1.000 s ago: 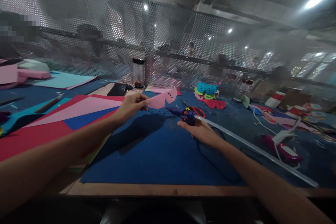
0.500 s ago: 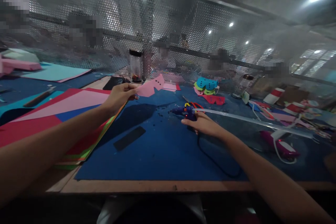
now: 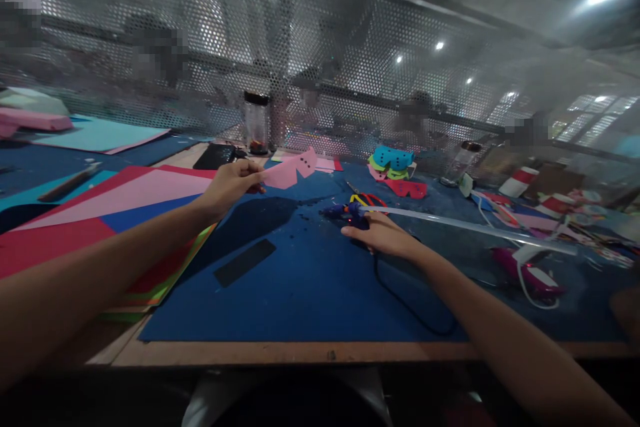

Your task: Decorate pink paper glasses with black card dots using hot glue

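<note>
A pink cut-out piece (image 3: 289, 171) with small dark dots near its right end is pinched in my left hand (image 3: 235, 185), raised over the blue mat (image 3: 300, 293). My right hand (image 3: 383, 233) is closed around a blue glue gun (image 3: 356, 213) with a small red light. Its nozzle points left, and a long clear glue stick (image 3: 465, 225) runs out to the right. Scissors with yellow and red handles (image 3: 370, 200) lie just behind the gun. A dark strip (image 3: 245, 262) lies flat on the mat.
Coloured sheets (image 3: 150, 190) are stacked at the left, near a brown-handled tool (image 3: 70, 185). Behind stand a jar (image 3: 257, 121) and blue (image 3: 393, 158) and red (image 3: 407, 188) cut-outs. A magenta glue gun (image 3: 527, 273) lies right. Behind rises a perforated screen (image 3: 340, 33).
The pink piece has tilted slightly and shifted a little to the right in my left hand. My right hand stays on the glue gun, almost unmoved. The view has shifted slightly.
</note>
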A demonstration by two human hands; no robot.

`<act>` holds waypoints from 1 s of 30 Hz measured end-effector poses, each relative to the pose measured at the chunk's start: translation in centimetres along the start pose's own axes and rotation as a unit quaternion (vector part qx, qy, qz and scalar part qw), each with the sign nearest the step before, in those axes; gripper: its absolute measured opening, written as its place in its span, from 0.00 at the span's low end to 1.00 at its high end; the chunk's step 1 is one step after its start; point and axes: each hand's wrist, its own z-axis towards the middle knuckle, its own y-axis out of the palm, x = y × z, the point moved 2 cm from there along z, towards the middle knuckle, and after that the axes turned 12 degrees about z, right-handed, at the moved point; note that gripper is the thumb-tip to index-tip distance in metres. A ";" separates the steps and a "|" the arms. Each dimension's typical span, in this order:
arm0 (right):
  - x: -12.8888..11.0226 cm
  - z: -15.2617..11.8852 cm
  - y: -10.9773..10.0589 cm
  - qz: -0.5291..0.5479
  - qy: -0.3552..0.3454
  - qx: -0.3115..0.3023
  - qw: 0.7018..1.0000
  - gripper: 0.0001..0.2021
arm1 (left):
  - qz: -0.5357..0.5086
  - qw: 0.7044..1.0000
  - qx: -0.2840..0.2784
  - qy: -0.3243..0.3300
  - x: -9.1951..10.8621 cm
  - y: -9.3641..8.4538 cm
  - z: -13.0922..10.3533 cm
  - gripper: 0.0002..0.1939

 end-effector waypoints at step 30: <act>-0.2 0.3 0.2 -0.018 0.022 -0.002 1.000 0.16 | 0.018 1.000 0.011 0.006 0.2 0.2 -0.1 0.16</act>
